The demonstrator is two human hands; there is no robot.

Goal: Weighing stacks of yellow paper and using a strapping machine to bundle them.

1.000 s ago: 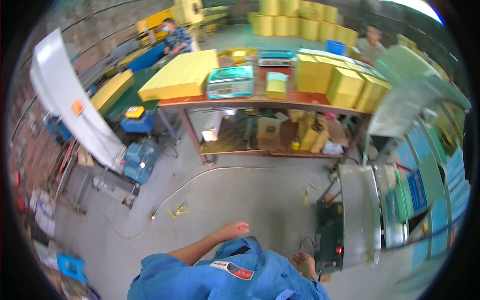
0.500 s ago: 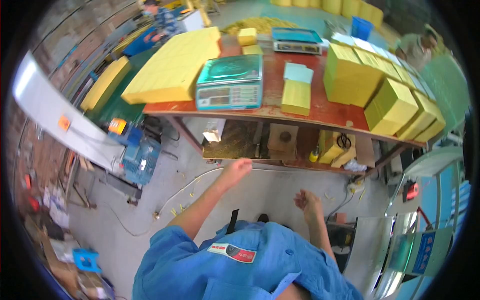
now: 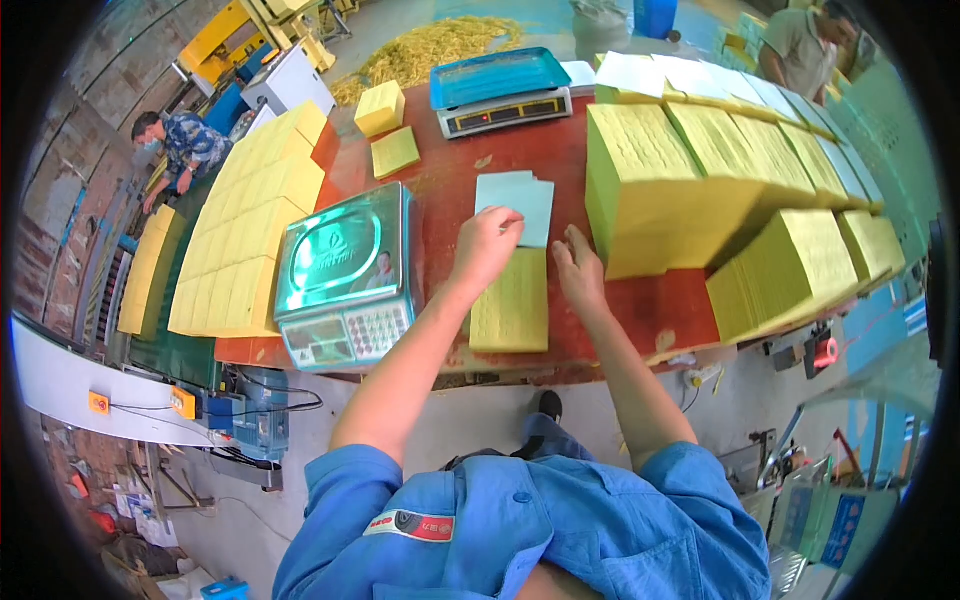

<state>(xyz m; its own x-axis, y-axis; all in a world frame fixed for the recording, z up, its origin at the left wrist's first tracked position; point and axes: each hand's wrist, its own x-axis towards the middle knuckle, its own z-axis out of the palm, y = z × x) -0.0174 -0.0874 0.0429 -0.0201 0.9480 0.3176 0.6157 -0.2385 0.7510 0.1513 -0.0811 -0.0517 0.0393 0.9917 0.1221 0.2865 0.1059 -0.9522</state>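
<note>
On the red table (image 3: 447, 180) lies a small stack of yellow paper (image 3: 511, 312), with pale blue sheets (image 3: 512, 188) at its far end. My left hand (image 3: 487, 245) is over these sheets, its fingers curled and pinched together; whether a sheet is between them is hidden. Just right of the stack, my right hand (image 3: 580, 270) hovers with fingers apart and nothing in it. A teal-topped digital scale (image 3: 342, 245) stands left of my left forearm. Close to my right hand rises a tall block of yellow paper (image 3: 635, 200).
More yellow paper stacks (image 3: 785, 275) line the table's right side, some topped with white sheets (image 3: 632, 74). Yellow blocks (image 3: 235, 225) stand at left, near a co-worker (image 3: 190, 145). Another person (image 3: 800, 50) is at far right. A second scale (image 3: 500, 85) sits toward the back.
I have come closer to the table. Both my hands have moved from above the floor to over the tabletop, by the small yellow stack and pale blue sheets.
</note>
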